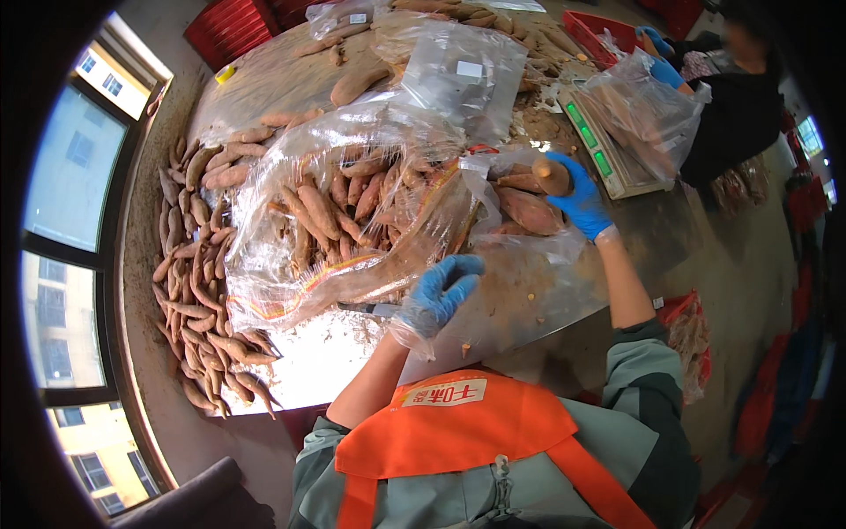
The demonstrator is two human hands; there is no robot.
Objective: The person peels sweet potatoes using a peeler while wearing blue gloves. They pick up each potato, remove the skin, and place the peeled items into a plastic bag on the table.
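A sweet potato is gripped in my right hand, which wears a blue glove. It is held over a clear plastic bag with several sweet potatoes inside. My left hand, also in a blue glove with a clear cuff, hovers with curled fingers near the front edge of a large transparent sack; nothing shows in it. Sweet potatoes fill that open sack. Close to my left hand lies a dark-handled tool, partly hidden by the glove.
Loose sweet potatoes are heaped along the table's left side. Beyond the sack are flat plastic bags and a yellow tape roll. A digital scale bears a filled bag, beside a blue-gloved co-worker. A red crate stands behind.
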